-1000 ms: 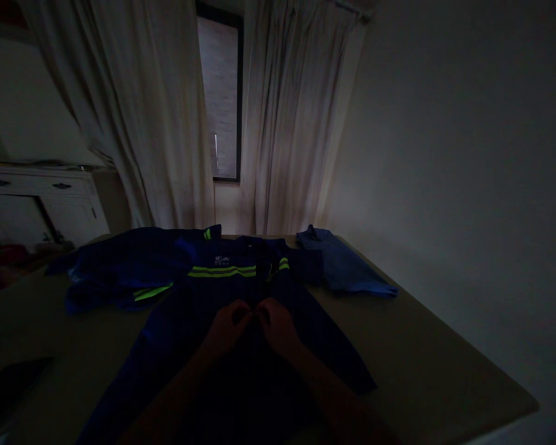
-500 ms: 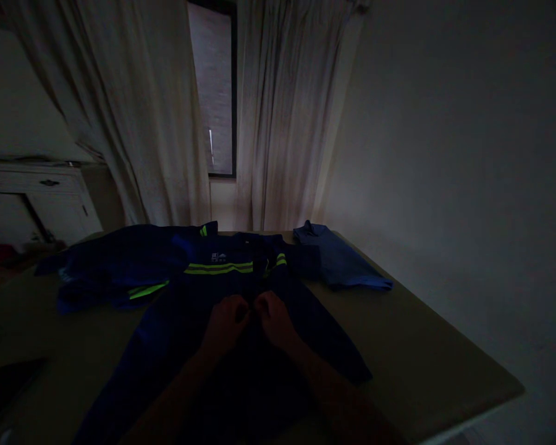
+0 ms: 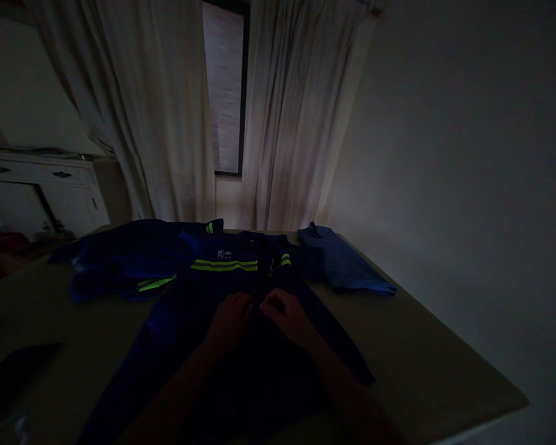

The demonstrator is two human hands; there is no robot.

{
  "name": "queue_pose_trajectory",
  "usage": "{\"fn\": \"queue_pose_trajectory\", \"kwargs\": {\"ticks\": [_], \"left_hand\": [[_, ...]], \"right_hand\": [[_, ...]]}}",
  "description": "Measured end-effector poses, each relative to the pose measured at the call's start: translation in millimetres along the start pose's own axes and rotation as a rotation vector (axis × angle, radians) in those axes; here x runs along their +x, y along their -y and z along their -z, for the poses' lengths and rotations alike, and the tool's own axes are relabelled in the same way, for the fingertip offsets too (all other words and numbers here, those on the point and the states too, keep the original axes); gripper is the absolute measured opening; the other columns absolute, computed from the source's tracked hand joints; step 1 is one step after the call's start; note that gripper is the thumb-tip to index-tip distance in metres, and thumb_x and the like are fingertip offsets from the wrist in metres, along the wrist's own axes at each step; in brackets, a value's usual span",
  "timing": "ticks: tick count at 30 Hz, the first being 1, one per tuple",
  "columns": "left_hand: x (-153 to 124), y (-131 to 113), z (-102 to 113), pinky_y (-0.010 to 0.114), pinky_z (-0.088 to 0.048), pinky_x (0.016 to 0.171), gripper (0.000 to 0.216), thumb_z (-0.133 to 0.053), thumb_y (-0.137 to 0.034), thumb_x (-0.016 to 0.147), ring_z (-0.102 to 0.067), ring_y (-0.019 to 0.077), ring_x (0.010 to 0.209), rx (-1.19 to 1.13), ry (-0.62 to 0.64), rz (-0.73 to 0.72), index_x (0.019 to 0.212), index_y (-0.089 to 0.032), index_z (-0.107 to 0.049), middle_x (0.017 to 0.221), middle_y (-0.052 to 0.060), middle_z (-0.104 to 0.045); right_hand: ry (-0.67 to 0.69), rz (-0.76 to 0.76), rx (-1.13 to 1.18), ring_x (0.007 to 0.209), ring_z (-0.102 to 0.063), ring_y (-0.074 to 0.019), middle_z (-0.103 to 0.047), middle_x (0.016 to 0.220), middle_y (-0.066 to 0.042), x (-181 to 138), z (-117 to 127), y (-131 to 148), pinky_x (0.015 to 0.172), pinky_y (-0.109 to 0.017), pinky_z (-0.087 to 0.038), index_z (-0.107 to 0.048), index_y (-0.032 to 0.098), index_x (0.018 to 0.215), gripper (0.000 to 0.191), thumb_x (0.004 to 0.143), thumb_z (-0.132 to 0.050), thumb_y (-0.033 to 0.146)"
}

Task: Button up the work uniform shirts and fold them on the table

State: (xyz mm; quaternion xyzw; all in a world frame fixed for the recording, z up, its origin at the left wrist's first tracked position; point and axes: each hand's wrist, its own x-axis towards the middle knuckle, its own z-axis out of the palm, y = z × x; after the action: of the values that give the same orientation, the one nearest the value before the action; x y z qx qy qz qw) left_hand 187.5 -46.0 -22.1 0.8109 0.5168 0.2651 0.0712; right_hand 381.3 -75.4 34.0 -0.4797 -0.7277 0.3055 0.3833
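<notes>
A dark blue work jacket (image 3: 176,321) lies spread front side up on the table, with yellow-green striped bands across its chest and a small white print above them. My left hand (image 3: 231,314) rests at the middle of the front, below the bands, its fingers bent down and closed on the cloth. Just to its right, my right hand (image 3: 287,312) pinches the front edge between thumb and fingers. A small gap separates the two hands. Dim light hides whatever fastening lies under the fingertips.
Another dark blue garment with yellow-green bands (image 3: 125,253) lies at the back left of the table (image 3: 426,371). A folded blue garment (image 3: 347,259) is at the back right, near the wall. A dark flat object (image 3: 18,374) lies at the left. Curtains (image 3: 162,111) hang behind.
My hands have moved slightly apart at the jacket's front. The right hand's thumb and fingers now form a wider loop. The whole view has shifted a little.
</notes>
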Motion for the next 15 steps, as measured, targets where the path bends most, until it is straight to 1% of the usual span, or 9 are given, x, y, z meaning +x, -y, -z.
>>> {"fn": "queue_pose_trajectory", "kwargs": {"ticks": [2,4,5,6,8,10,11,13,15], "left_hand": [[-2.8,4.2,-5.5,0.04,-0.043,0.095,0.032,-0.034,-0.033,0.104,-0.062,0.0226,0.108,-0.012,-0.015,0.017,0.119,-0.023,-0.061,0.119,0.007,-0.069],[-8.2,6.8,-11.7,0.046,-0.037,0.107,0.039,-0.033,-0.036,0.104,-0.058,0.0244,0.123,0.008,-0.049,0.014,0.134,-0.021,-0.053,0.134,0.011,-0.063],[-11.3,7.7,-14.5,0.049,-0.034,0.111,0.043,-0.033,-0.038,0.104,-0.055,0.0256,0.129,0.027,-0.06,0.011,0.14,-0.02,-0.049,0.14,0.013,-0.06],[-14.0,8.5,-17.0,0.052,-0.031,0.114,0.046,-0.033,-0.04,0.104,-0.052,0.0269,0.132,0.048,-0.057,0.006,0.143,-0.019,-0.046,0.144,0.014,-0.056],[-17.0,10.0,-20.3,0.055,-0.029,0.115,0.047,-0.031,-0.037,0.104,-0.048,0.0289,0.137,0.077,-0.01,-0.028,0.145,-0.021,-0.046,0.149,0.014,-0.052],[-15.2,12.4,-21.2,0.056,-0.027,0.116,0.045,-0.029,-0.032,0.104,-0.043,0.0297,0.141,0.079,0.046,-0.057,0.143,-0.023,-0.049,0.152,0.012,-0.049],[-12.8,14.0,-20.7,0.056,-0.027,0.117,0.045,-0.029,-0.03,0.103,-0.042,0.0293,0.142,0.067,0.066,-0.048,0.143,-0.023,-0.05,0.152,0.011,-0.049],[-8.1,17.4,-17.7,0.051,-0.031,0.117,0.046,-0.03,-0.029,0.102,-0.045,0.0267,0.141,0.016,0.089,0.014,0.143,-0.02,-0.049,0.15,0.012,-0.051],[-8.9,20.2,-11.8,0.046,-0.037,0.115,0.047,-0.034,-0.031,0.101,-0.049,0.0242,0.137,-0.04,0.097,0.052,0.143,-0.017,-0.049,0.148,0.014,-0.053]], "right_hand": [[0.229,0.058,-0.092,0.08,-0.065,-0.019,-0.071,0.09,-0.001,-18.7,15.0,16.4,0.069,-0.027,-0.047,-0.068,0.023,0.098,0.03,0.08,-0.076,0.047],[0.424,0.148,-0.224,0.09,-0.067,-0.0229,-0.071,0.105,-0.002,-45.9,23.4,25.1,0.077,-0.03,-0.05,-0.067,0.028,0.112,0.053,0.067,-0.086,0.049],[0.469,0.193,-0.286,0.097,-0.066,-0.0253,-0.07,0.113,-0.003,-61.3,24.1,25.4,0.084,-0.033,-0.051,-0.065,0.031,0.12,0.064,0.063,-0.088,0.049],[0.482,0.227,-0.335,0.105,-0.065,-0.0275,-0.068,0.122,-0.004,-76.9,22.6,23.0,0.091,-0.035,-0.051,-0.061,0.034,0.128,0.071,0.064,-0.089,0.046],[0.42,0.245,-0.413,0.12,-0.06,-0.0303,-0.061,0.137,-0.006,-104.4,14.4,11.6,0.1,-0.039,-0.049,-0.054,0.037,0.139,0.074,0.072,-0.084,0.038],[0.329,0.22,-0.484,0.123,-0.059,-0.0291,-0.06,0.139,-0.006,-123.3,4.0,-5.0,0.101,-0.039,-0.049,-0.054,0.038,0.139,0.063,0.08,-0.075,0.025],[0.28,0.205,-0.519,0.12,-0.061,-0.028,-0.062,0.136,-0.006,-129.5,-0.1,-14.1,0.1,-0.038,-0.05,-0.057,0.037,0.136,0.057,0.083,-0.069,0.019],[0.181,0.184,-0.572,0.108,-0.066,-0.0264,-0.07,0.121,-0.006,-137.7,-3.3,-32.1,0.094,-0.038,-0.054,-0.065,0.034,0.124,0.048,0.084,-0.058,0.009],[0.106,0.187,-0.597,0.098,-0.069,-0.0268,-0.074,0.108,-0.007,-145.5,0.8,-49.3,0.087,-0.039,-0.056,-0.067,0.033,0.118,0.044,0.085,-0.052,0.009]]}}
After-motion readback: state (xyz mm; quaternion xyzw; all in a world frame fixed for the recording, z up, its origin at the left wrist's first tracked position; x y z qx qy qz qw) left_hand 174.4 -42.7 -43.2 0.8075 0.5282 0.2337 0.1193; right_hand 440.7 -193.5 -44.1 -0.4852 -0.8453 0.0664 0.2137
